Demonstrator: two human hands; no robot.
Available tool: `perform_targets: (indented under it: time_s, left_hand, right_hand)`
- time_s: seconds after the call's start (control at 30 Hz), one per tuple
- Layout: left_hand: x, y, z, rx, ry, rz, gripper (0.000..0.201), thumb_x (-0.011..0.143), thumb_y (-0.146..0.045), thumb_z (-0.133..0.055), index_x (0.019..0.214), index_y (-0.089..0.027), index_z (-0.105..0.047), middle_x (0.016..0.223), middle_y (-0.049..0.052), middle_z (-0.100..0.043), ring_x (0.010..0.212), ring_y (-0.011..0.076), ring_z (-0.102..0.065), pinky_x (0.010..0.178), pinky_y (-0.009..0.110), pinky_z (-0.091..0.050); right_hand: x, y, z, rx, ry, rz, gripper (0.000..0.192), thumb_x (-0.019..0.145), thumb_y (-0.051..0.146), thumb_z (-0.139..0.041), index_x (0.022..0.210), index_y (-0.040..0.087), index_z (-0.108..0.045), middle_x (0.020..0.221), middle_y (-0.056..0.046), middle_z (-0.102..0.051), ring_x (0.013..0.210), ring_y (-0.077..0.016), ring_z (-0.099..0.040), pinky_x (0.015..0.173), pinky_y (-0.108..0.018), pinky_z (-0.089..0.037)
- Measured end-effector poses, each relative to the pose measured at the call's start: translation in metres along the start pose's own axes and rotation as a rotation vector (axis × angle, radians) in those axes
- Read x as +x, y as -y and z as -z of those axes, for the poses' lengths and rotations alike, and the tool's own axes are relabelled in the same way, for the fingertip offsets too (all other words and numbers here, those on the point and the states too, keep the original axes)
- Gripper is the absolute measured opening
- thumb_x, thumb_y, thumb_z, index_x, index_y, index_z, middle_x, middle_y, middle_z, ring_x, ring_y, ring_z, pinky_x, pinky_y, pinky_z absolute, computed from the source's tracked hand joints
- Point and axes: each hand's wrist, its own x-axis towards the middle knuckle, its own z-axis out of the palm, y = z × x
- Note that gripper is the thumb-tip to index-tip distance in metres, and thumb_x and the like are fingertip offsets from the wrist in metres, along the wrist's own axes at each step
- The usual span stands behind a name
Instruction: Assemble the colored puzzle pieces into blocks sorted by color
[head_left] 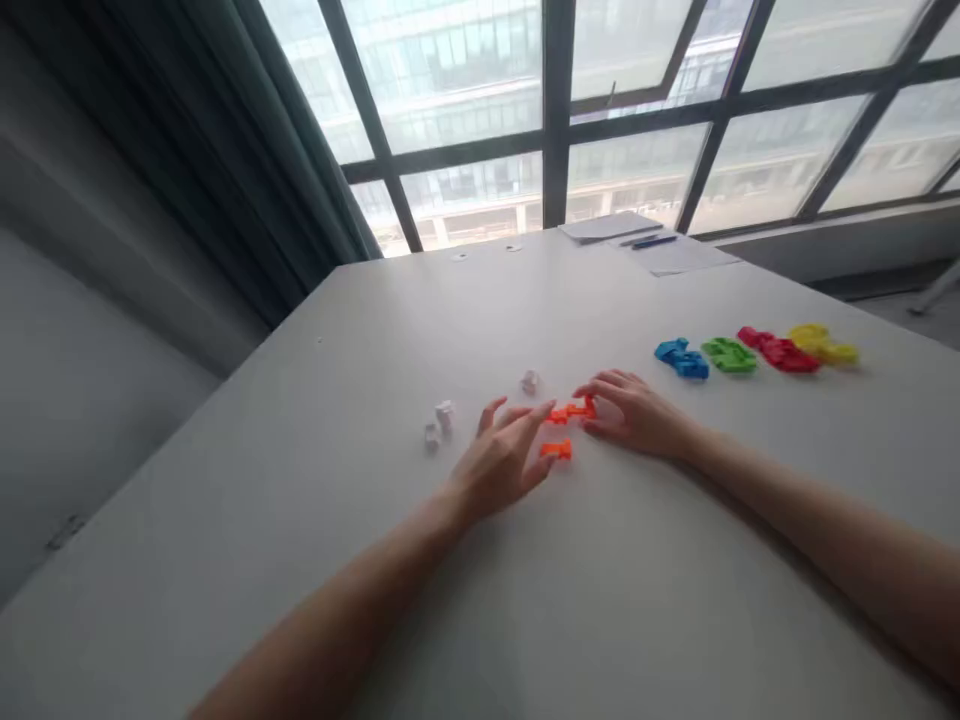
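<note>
No brand, label or legible writing is visible on any item. The orange pieces [571, 411] are small, bright plastic parts of blocky, notched form, lying joined or touching in a short row near the middle of the table [300, 560]; a separate orange piece [556, 450] lies just in front of that row. The right hand [637, 415] rests on the table at the right end of the row, fingers curled and closing on the end piece — fingertips in contact with it. The left hand [501, 462] is spread, fingers extended, its fingertips at the left end of the row and beside the separate piece; whether it touches either cannot be told. To the left lie three small white pieces [445, 414], apart from the hands. Well to the right, in a line, lie a blue cluster [683, 359], a green cluster [729, 355], a red cluster [780, 352] and a yellow cluster [823, 343]. At the far edge — below the window [465, 100] — lie papers [611, 226] and a pen [654, 241].
</note>
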Motion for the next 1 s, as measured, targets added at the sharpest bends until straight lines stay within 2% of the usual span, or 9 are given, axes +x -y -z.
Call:
perform_targets:
  time_s: [0.2,0.3,0.43,0.6,0.8,1.0]
  left_hand:
    - [-0.001,0.0,-0.002,0.038,-0.017,0.05,0.052,0.091,-0.037,-0.057,0.137,-0.018,-0.042,0.126,0.011,-0.063,0.123,0.0248,-0.053,0.114,0.048,-0.023]
    - [-0.001,0.001,-0.003,0.038,0.002,0.053,0.047,0.091,-0.039,-0.057,0.133,-0.018,-0.046,0.126,0.01,-0.063,0.124,0.0243,-0.052,0.114,0.048,-0.021]
    - [0.0,0.003,-0.002,0.036,0.006,0.032,0.036,0.093,-0.037,-0.056,0.125,-0.02,-0.053,0.124,0.008,-0.064,0.121,0.0221,-0.053,0.114,0.046,-0.021]
    - [0.001,0.003,-0.001,0.04,-0.013,0.017,0.027,0.093,-0.034,-0.057,0.117,-0.021,-0.058,0.114,0.005,-0.067,0.113,0.0192,-0.057,0.112,0.043,-0.024]
    - [0.0,0.003,-0.001,0.039,-0.026,0.004,0.021,0.093,-0.037,-0.056,0.106,-0.021,-0.062,0.106,0.004,-0.068,0.108,0.0185,-0.058,0.112,0.043,-0.024]
    - [0.0,0.003,0.001,0.036,-0.016,0.004,0.017,0.092,-0.033,-0.057,0.104,-0.021,-0.062,0.106,0.004,-0.067,0.108,0.0182,-0.057,0.112,0.043,-0.024]
  right_hand:
    - [0.001,0.001,0.0,-0.054,-0.005,-0.029,0.027,0.088,0.034,-0.056,0.112,0.022,-0.06,0.109,-0.01,-0.063,0.104,-0.0258,-0.056,0.095,-0.044,-0.041]
    - [0.002,0.005,0.002,-0.082,-0.007,-0.037,0.03,0.089,0.037,-0.055,0.115,0.023,-0.06,0.113,-0.011,-0.061,0.105,-0.0268,-0.056,0.093,-0.045,-0.041]
    - [0.003,0.014,0.003,-0.056,0.001,0.041,0.028,0.092,0.035,-0.053,0.117,0.025,-0.06,0.119,-0.01,-0.06,0.11,-0.0256,-0.053,0.093,-0.044,-0.039]
    - [0.003,0.019,0.001,0.001,0.004,0.153,0.019,0.095,0.028,-0.048,0.109,0.025,-0.062,0.113,-0.007,-0.064,0.11,-0.0215,-0.053,0.094,-0.04,-0.037]
    - [0.003,0.02,0.003,0.049,0.009,0.189,0.015,0.094,0.027,-0.051,0.104,0.024,-0.062,0.11,-0.007,-0.065,0.109,-0.0209,-0.054,0.094,-0.039,-0.036]
    - [0.003,0.022,0.003,0.07,0.026,0.195,0.02,0.089,0.04,-0.059,0.1,0.023,-0.061,0.112,-0.007,-0.065,0.11,-0.0228,-0.054,0.095,-0.04,-0.036]
